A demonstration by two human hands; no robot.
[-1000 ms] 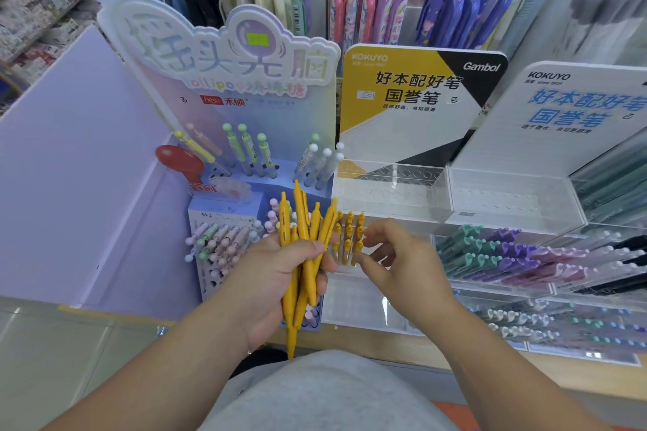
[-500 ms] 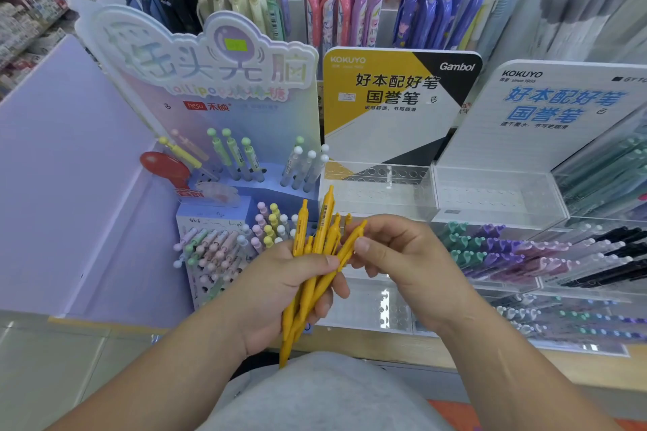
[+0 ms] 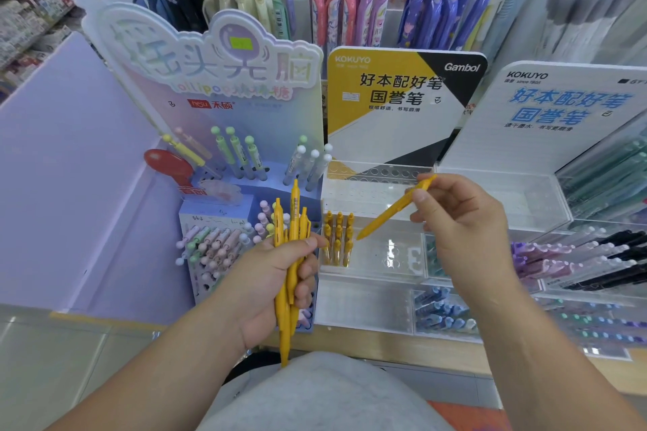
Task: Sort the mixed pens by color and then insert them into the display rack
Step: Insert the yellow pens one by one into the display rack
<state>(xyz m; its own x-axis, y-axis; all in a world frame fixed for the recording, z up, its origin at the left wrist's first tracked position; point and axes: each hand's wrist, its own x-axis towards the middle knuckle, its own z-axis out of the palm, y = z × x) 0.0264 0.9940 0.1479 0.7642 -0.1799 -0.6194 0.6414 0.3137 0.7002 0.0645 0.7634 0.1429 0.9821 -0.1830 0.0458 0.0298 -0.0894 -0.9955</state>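
My left hand [image 3: 271,282] grips a bundle of several yellow pens [image 3: 292,245], upright, low in the middle of the view. My right hand [image 3: 462,220] pinches a single yellow pen [image 3: 388,212] by its upper end; the pen slants down to the left with its tip just above the clear display rack [image 3: 385,255]. Several yellow pens [image 3: 338,238] stand in the rack's left holes, right beside that tip. The rack's other holes are bare.
A blue lollipop-pen stand [image 3: 217,238] with pastel pens sits left of the rack. Clear trays with purple, black and teal pens [image 3: 577,255] lie at the right. Brand sign boards [image 3: 402,105] and hanging pen rows stand behind. A wooden shelf edge [image 3: 402,343] runs in front.
My right hand has drawn one yellow pen out of the bundle and carried it up and to the right. The left hand's bundle has stayed in about the same place.
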